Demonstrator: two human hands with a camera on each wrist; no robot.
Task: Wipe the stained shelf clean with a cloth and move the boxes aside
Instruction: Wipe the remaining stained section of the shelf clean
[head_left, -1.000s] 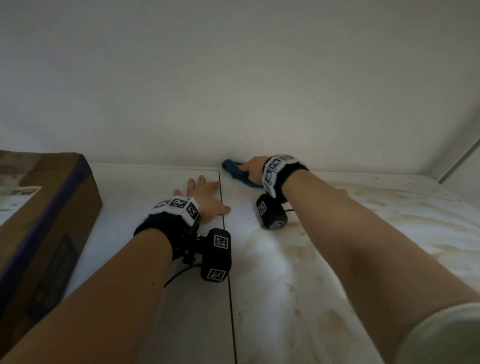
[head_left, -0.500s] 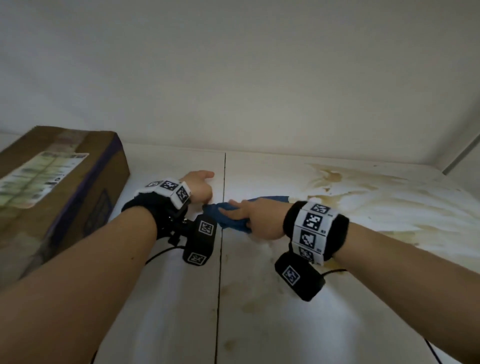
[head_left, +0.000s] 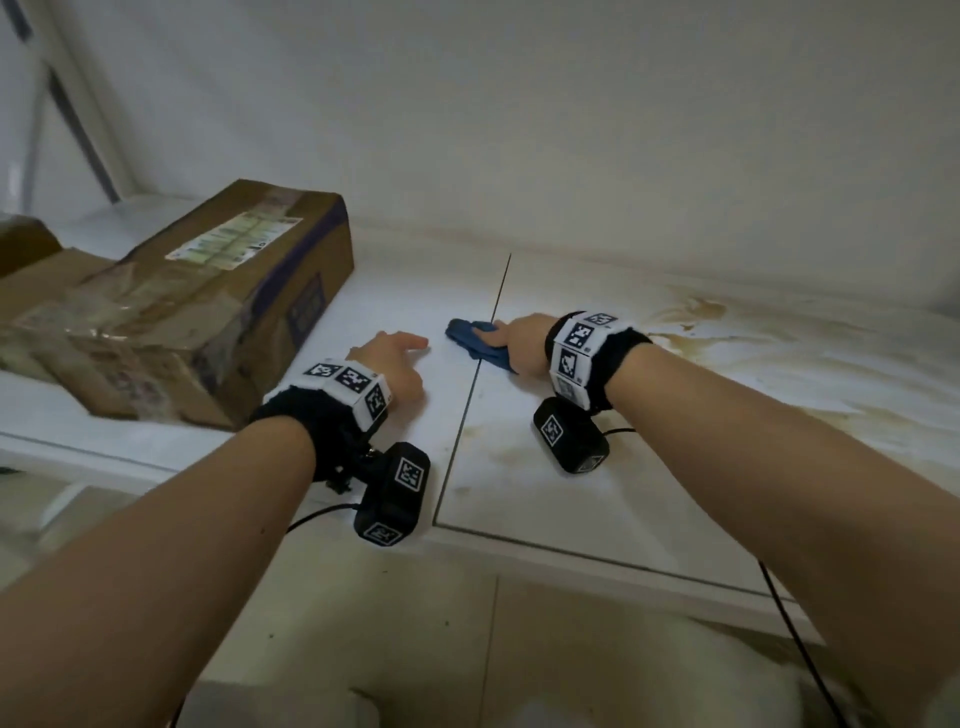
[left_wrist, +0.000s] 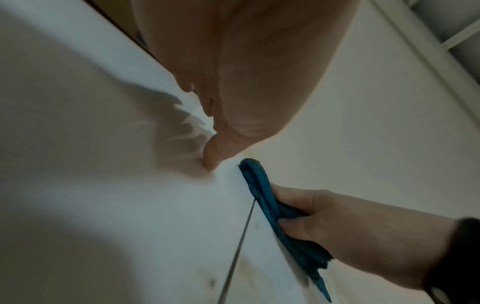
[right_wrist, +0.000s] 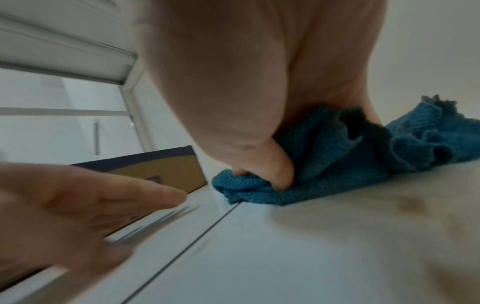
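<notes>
My right hand (head_left: 522, 343) is gripping the blue cloth (head_left: 475, 340) at the shelf (head_left: 623, 488) seam; my left hand (head_left: 397, 364) is resting open. Brown stains (head_left: 685, 317) are remaining rightward, and the cardboard box (head_left: 208, 306) is sitting aside.

— What are we wearing on our arms?

— Bare forearms, and a black fabric wristband with white square-coded marker tiles (head_left: 349, 389) at lower centre-left, another (head_left: 582, 358) at centre-right.

— And below them?

— A black boxy camera pod (head_left: 392, 491) under each, the second (head_left: 569, 436) too, trailing thin black cables (head_left: 800, 654).
</notes>
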